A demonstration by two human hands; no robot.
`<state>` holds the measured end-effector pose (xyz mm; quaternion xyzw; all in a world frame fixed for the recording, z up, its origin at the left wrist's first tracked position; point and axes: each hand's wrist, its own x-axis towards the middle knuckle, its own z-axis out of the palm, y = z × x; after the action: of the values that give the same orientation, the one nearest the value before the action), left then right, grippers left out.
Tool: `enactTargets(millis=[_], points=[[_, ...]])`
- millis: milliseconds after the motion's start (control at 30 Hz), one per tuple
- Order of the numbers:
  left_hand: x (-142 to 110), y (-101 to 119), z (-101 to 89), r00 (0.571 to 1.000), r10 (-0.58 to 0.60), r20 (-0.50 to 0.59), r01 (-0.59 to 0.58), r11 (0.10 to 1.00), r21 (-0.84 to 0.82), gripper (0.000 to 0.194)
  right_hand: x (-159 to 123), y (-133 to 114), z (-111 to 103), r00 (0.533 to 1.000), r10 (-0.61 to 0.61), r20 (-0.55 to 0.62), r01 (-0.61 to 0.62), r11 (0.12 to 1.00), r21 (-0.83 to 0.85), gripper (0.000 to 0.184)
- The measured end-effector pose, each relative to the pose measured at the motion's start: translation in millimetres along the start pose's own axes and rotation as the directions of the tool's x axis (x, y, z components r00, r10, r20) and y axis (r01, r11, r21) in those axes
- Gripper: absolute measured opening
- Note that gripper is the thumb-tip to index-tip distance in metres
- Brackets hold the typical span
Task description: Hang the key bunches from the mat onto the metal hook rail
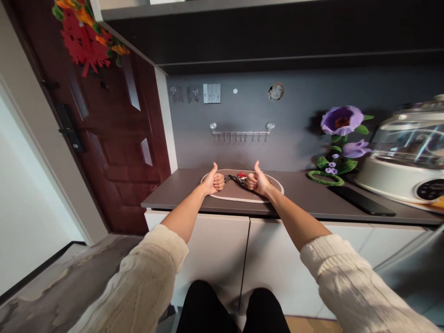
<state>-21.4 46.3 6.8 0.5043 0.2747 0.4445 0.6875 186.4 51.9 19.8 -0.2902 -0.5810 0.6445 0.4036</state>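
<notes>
Both arms reach out over the countertop, with thumbs pointing up. My left hand [214, 181] is closed in a fist above the left part of an oval mat [239, 196], with nothing seen in it. On the right side of the mat, my right hand [258, 180] makes the same fist and shows nothing held. Between the two fists lies a small bunch of metal keys [228, 178] beside a dark, strap-like item [238, 181]. Just behind that item sits a small red object [242, 175], too small to make out. My right fist partly covers the dark item's right end.
A hook rail [241, 133] hangs on the wall behind. Further right stand a purple flower ornament [343, 121], a black phone [360, 200] and a white appliance [391, 178]. A dark shelf [277, 37] overhangs the counter [173, 189]; a red-brown door [118, 148] is left.
</notes>
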Motion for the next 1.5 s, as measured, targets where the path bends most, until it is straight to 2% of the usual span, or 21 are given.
enactTargets(millis=[200,300,367,433,500,600,733,800,900,1000,1100,1233,1367,1500], points=[[2,10,-0.6,1.0,0.017,-0.012,-0.016,0.997,0.076,0.063,12,4,-6,0.998,-0.044,-0.054,0.045,0.999,0.017,0.06],[6,17,-3.7,0.984,0.124,-0.131,-0.099,0.978,0.184,0.058,17,2,-6,0.99,-0.073,-0.117,0.067,0.996,-0.056,0.06],[11,20,-7.5,0.94,0.243,-0.24,-0.162,0.935,0.315,0.05,22,-1,-3,0.975,-0.114,-0.193,0.089,0.987,-0.136,0.058],[16,22,-12.4,0.87,0.372,-0.324,-0.185,0.855,0.485,0.04,28,-5,3,0.949,-0.161,-0.272,0.099,0.969,-0.228,0.053],[22,23,-17.8,0.789,0.495,-0.364,-0.163,0.74,0.653,0.029,35,-7,10,0.923,-0.216,-0.319,0.113,0.943,-0.312,0.044],[32,19,-24.2,0.697,0.633,-0.336,-0.115,0.562,0.819,0.016,50,-7,20,0.888,-0.281,-0.363,0.132,0.914,-0.385,0.029],[41,8,-27.9,0.666,0.709,-0.231,-0.078,0.375,0.924,0.012,68,4,26,0.841,-0.343,-0.42,0.124,0.876,-0.467,0.009],[42,3,-28.5,0.682,0.719,-0.134,-0.068,0.245,0.967,0.014,74,11,26,0.822,-0.379,-0.426,0.128,0.851,-0.51,0.005],[38,1,-29.1,0.753,0.656,0.052,-0.089,0.024,0.996,0.015,78,20,22,0.81,-0.422,-0.407,0.125,0.803,-0.583,0.007],[33,3,-30.0,0.813,0.565,0.141,-0.097,-0.108,0.989,0.015,78,24,17,0.815,-0.459,-0.354,0.128,0.738,-0.662,0.009],[31,3,-30.6,0.86,0.481,0.172,-0.098,-0.174,0.98,0.016,78,26,15,0.815,-0.489,-0.311,0.119,0.666,-0.736,0.009],[29,2,-29.3,0.892,0.414,0.181,-0.099,-0.212,0.972,0.017,79,28,13,0.807,-0.53,-0.259,0.113,0.57,-0.814,0.011],[30,2,-27.7,0.903,0.398,0.164,-0.071,-0.236,0.969,0.016,81,29,14,0.801,-0.564,-0.202,0.133,0.496,-0.858,0.013],[34,1,-27.3,0.895,0.4,0.198,-0.075,-0.303,0.95,0.018,80,27,16,0.8,-0.567,-0.197,0.115,0.467,-0.877,0.014]])
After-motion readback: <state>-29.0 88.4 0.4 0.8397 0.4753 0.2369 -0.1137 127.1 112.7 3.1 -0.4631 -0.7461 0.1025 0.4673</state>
